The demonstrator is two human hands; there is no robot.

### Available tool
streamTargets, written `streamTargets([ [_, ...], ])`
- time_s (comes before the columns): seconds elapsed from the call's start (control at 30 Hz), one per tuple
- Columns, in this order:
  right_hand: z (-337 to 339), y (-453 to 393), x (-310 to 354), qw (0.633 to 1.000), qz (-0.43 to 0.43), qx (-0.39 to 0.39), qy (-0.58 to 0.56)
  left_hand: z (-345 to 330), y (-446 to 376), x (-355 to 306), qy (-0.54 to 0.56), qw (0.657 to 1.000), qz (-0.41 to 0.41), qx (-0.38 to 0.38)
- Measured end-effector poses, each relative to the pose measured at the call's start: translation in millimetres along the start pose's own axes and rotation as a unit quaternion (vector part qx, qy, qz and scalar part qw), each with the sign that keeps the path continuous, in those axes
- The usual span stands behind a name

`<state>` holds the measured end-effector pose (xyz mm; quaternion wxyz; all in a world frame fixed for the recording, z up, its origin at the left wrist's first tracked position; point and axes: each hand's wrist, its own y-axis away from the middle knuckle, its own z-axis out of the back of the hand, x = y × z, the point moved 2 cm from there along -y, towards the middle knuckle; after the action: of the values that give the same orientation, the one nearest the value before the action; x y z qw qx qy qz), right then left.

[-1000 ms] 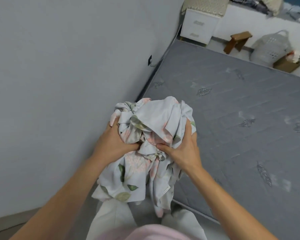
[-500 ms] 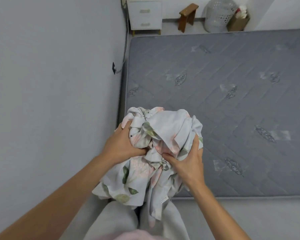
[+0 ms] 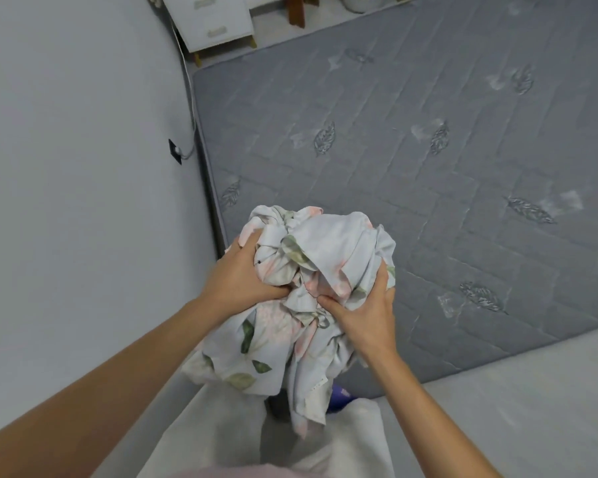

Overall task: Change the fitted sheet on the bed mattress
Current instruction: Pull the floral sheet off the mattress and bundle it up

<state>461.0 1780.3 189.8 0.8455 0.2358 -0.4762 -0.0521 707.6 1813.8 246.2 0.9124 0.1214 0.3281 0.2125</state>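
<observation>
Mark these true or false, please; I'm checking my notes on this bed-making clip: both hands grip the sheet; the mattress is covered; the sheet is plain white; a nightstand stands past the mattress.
1. Both hands grip the sheet. True: left hand and right hand clutch the bundle.
2. The mattress is covered. False: its grey quilting is bare.
3. The sheet is plain white. False: it has pink flowers and green leaves.
4. A nightstand stands past the mattress. True.

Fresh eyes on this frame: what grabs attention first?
The bunched floral sheet at centre frame, gripped from both sides by the left hand and right hand. Behind it, the bare grey quilted mattress with leaf motifs fills the right half, one edge along the pale wall. A white drawer unit stands at the far end, top of frame.
</observation>
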Motion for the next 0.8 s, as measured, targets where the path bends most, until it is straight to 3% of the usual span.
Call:
streamTargets([
  [0.2,-52.6,-73.5,71.6,0.998,-0.004,-0.07,0.006,54.3,-117.8,32.5,0.021,0.999,-0.042,0.022],
  [0.47,-141.1,-229.4,177.9,0.995,0.052,-0.085,0.016,137.3,-284.9,99.8,0.045,0.996,-0.057,-0.054],
  [0.7,-244.3,-362.8,93.7,0.998,-0.045,-0.013,0.041,40.0,-410.6,209.4,0.056,0.998,0.009,0.008],
  [0.8,-282.3,-390.9,57.5,0.994,-0.098,0.009,0.054,-2.6,-447.7,251.7,0.049,0.999,-0.01,0.014],
])
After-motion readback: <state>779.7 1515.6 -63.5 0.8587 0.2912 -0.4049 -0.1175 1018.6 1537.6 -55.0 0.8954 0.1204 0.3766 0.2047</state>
